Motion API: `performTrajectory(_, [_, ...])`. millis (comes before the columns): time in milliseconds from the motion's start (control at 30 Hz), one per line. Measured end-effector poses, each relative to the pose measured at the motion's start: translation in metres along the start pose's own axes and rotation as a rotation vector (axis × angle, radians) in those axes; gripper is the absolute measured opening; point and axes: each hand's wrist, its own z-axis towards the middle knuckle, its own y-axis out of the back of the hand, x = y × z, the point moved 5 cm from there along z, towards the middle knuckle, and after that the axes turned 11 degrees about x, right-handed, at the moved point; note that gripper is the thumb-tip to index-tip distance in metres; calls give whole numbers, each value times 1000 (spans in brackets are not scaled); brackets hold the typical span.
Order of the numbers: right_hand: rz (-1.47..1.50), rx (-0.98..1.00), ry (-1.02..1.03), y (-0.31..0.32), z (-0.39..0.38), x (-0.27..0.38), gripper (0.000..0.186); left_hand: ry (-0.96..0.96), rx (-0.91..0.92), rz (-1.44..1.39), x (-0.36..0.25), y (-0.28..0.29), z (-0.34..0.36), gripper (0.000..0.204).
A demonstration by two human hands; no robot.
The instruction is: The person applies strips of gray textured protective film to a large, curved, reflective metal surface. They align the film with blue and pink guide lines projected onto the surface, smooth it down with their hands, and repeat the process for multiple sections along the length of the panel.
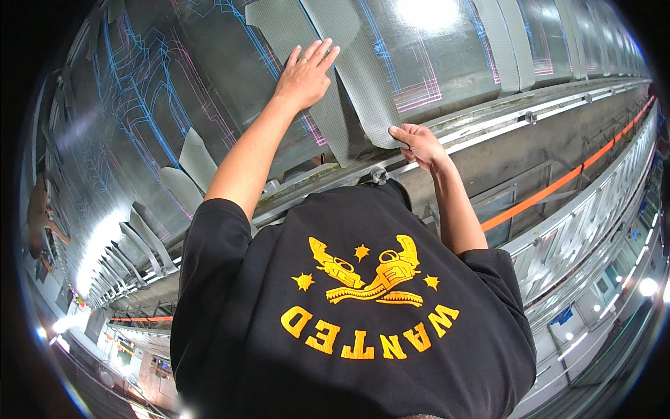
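A long grey panel of textured sheet material (370, 84) lies on the dark table top (223, 52), partly over or close beside another grey panel (333, 129); which of the two I cannot tell. My left hand (306, 78) rests on the panels with its fingers spread, a ring on one finger. At the table's near edge, my right hand (421, 145) pinches the rounded near corner of the long panel between thumb and fingers. That corner reaches out to the metal edge rail. Blue and pink lines (419, 94) mark the table around the panels.
More grey panels (516, 49) lie in pairs along the table to the right, and others (197, 159) to the left. A metal rail (544, 110) with a small knob (379, 174) edges the table. Below runs an orange strip (537, 202). Another person's arm (52, 227) shows at the far left.
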Motion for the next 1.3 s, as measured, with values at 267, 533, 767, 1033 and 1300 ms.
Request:
performTrajectory(267, [-416, -173, -67, 12, 22, -2, 34, 34, 55, 69, -9, 3, 1, 71])
performTrajectory(533, [-510, -207, -67, 14, 27, -1, 39, -157, 162, 102, -51, -9, -7, 76])
performTrajectory(767, [-538, -209, -56, 10, 21, 3, 44, -183, 190, 24, -82, -39, -47, 82])
performTrajectory(1033, [-1138, -411, -164, 28, 8, 53, 63, -191, 194, -67, -113, -68, -89, 78])
performTrajectory(1300, [-1583, -493, 836, -43, 35, 90, 57, -424, 166, -260, -121, -76, -116, 69])
